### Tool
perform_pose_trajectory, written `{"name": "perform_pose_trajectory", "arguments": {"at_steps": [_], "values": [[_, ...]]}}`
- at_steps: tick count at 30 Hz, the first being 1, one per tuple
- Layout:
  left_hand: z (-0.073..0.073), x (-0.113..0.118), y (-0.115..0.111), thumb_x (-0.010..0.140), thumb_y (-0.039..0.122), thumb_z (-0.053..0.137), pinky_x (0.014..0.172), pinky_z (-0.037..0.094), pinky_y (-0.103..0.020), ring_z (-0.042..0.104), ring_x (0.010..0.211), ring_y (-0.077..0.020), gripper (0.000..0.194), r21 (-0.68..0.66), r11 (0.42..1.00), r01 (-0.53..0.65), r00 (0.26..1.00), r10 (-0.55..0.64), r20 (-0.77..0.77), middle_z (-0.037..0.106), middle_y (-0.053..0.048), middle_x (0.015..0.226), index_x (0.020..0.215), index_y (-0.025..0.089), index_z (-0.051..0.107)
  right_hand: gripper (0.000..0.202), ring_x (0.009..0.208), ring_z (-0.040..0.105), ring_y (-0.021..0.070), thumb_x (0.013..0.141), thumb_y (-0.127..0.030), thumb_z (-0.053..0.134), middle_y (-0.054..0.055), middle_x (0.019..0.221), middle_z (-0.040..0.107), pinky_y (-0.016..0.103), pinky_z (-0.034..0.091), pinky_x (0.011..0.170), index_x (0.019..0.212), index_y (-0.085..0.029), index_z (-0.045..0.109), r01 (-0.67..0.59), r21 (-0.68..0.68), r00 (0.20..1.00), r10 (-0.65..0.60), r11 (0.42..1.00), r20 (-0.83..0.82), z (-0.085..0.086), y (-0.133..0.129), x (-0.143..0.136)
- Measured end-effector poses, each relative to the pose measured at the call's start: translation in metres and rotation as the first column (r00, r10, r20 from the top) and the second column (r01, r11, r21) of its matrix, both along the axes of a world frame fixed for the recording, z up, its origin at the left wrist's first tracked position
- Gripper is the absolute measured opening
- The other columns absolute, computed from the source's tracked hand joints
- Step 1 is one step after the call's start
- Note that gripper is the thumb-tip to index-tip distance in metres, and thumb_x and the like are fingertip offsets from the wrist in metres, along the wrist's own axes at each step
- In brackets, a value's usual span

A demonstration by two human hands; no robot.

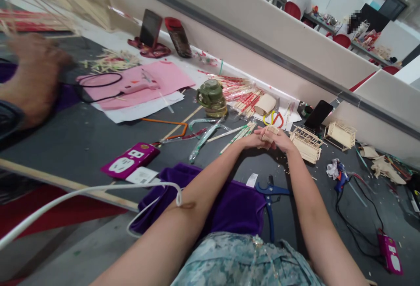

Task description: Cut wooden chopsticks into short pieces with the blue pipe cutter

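Observation:
My left hand (254, 140) and my right hand (281, 138) meet over the dark tabletop with arms stretched forward. Between them is a small piece of pale wooden sticks (271, 134), its form partly hidden by the fingers. Both hands are closed around it. Just right of my right hand stands a small wooden stick model (306, 144), with a second one (341, 135) farther right. Yellow and red scissors (273, 119) lie on paper beyond my hands. Green-and-white packets of sticks (234, 139) lie beside my left hand.
A green flask (211, 98) stands left of my hands. Blue cutters (271, 192) lie on purple cloth (236, 207). To the right is a blue glue gun (341, 181) with a cord. A white cable (82, 192) crosses my left arm. A co-worker's hand (37, 76) is at left.

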State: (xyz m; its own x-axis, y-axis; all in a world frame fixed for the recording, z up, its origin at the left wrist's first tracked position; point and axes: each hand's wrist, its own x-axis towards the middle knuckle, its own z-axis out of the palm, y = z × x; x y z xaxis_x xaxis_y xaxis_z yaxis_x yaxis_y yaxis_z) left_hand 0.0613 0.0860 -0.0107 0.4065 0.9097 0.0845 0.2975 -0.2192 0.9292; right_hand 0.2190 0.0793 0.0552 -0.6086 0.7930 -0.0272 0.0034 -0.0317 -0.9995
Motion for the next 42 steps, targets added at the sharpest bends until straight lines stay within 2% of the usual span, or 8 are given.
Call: {"name": "perform_pose_trajectory", "arguments": {"at_steps": [3,6,15,19,23,33,38,42], "values": [[0.005,0.001,-0.005,0.077,0.043,0.077,0.075,0.059,-0.035,0.074,0.080,-0.0231,0.034,-0.234,0.930,0.285,0.938,-0.219,0.270,0.078,-0.014,0.090,0.093,0.014,0.076,0.043,0.085,0.074,0.0227,0.073,-0.062,0.077,0.007,0.092,0.079,0.028,0.057,0.059,0.083,-0.023,0.063,0.193,-0.193,0.972,-0.214,0.962,-0.093,-0.003,0.006,-0.001],[0.012,0.005,-0.017,0.072,0.050,0.084,0.077,0.060,-0.042,0.074,0.085,-0.0269,0.052,-0.424,0.763,0.488,0.771,-0.149,0.619,0.075,-0.016,0.092,0.102,0.010,0.069,0.039,0.076,0.075,0.0215,0.075,-0.056,0.078,0.006,0.089,0.079,0.026,0.054,0.050,0.083,-0.022,0.060,0.250,-0.330,0.948,-0.300,0.910,-0.109,-0.001,0.011,0.002],[0.040,0.021,-0.055,0.084,0.049,0.076,0.069,0.061,-0.033,0.064,0.070,-0.0141,0.045,-0.564,0.649,0.511,0.640,0.151,0.754,0.061,-0.002,0.078,0.105,0.013,0.061,0.033,0.088,0.077,0.0262,0.080,-0.049,0.077,0.006,0.078,0.079,0.033,0.063,0.065,0.082,-0.021,0.061,0.182,-0.496,0.952,-0.279,0.849,-0.128,-0.001,0.011,0.007],[0.051,0.024,-0.061,0.089,0.058,0.066,0.043,0.040,-0.015,0.042,0.048,-0.0039,0.046,-0.557,0.631,0.540,0.618,0.151,0.771,0.047,0.004,0.068,0.100,0.014,0.059,0.036,0.083,0.077,0.0246,0.077,-0.051,0.080,0.000,0.064,0.073,0.033,0.063,0.068,0.081,-0.021,0.061,0.206,-0.428,0.941,-0.298,0.880,-0.158,0.003,0.004,0.005],[0.054,0.028,-0.070,0.085,0.056,0.071,0.037,0.018,-0.012,0.023,0.041,-0.0005,0.043,-0.506,0.698,0.507,0.654,0.071,0.753,0.034,0.009,0.061,0.087,0.017,0.051,0.045,0.078,0.077,0.0238,0.069,-0.057,0.084,-0.003,0.057,0.065,0.027,0.059,0.060,0.077,-0.021,0.058,0.231,-0.295,0.941,-0.290,0.927,-0.173,0.015,-0.006,0.003],[0.035,0.027,-0.070,0.078,0.048,0.077,0.053,0.042,-0.022,0.047,0.056,-0.0082,0.041,-0.142,0.971,0.191,0.896,-0.113,0.430,0.051,0.003,0.065,0.074,0.019,0.049,0.057,0.057,0.065,0.0161,0.080,-0.073,0.065,-0.005,0.043,0.048,0.038,0.057,0.084,0.054,-0.023,0.054,0.092,0.119,0.995,-0.086,0.989,-0.059,0.059,-0.048,0.001],[0.003,0.022,-0.043,0.069,0.042,0.080,0.077,0.053,-0.031,0.062,0.082,-0.0181,0.035,-0.035,0.998,-0.042,0.958,0.050,0.282,0.068,-0.005,0.086,0.083,0.016,0.061,0.054,0.061,0.062,0.0159,0.081,-0.071,0.066,0.000,0.056,0.061,0.029,0.053,0.067,0.056,-0.022,0.058,0.090,0.185,0.992,-0.105,0.979,0.068,0.040,-0.041,-0.011],[-0.020,0.016,-0.030,0.066,0.047,0.080,0.075,0.055,-0.034,0.061,0.074,-0.0185,0.037,-0.033,0.995,-0.092,0.964,0.097,0.246,0.068,-0.005,0.077,0.075,0.016,0.062,0.050,0.064,0.062,0.0147,0.075,-0.067,0.073,-0.001,0.060,0.062,0.027,0.052,0.070,0.060,-0.021,0.058,0.131,0.164,0.991,-0.136,0.978,0.018,0.010,-0.027,-0.020]]}}
